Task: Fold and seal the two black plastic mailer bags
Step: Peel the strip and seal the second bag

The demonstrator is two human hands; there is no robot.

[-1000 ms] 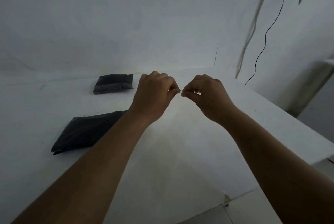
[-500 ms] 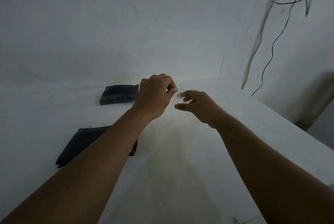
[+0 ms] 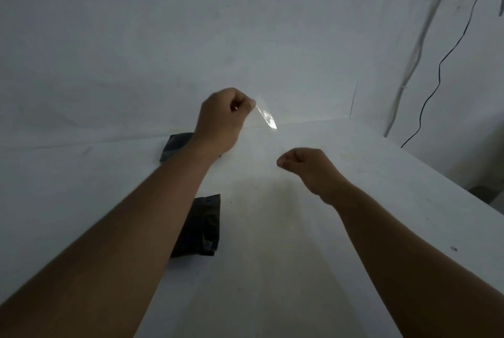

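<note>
- Head view: the left hand (image 3: 223, 119) is raised above the far side of the tabletop (image 3: 368, 201), pinching the top end of a thin clear strip (image 3: 266, 118) that dangles from its fingertips and catches the light.
- The right hand (image 3: 302, 166) sits lower and to the right, fingers curled in with nothing visible in them.
- Both bags lie left of centre, each partly hidden by the left arm: the far bag (image 3: 176, 144) near the wall, the near bag (image 3: 203, 228) closer in. Neither is touched.
- Judged step: sealing. The strip looks like tape or a peeled adhesive liner; which one cannot be told.
- Next move calls for dealing with the strip, then pressing a flap down flat.
</note>
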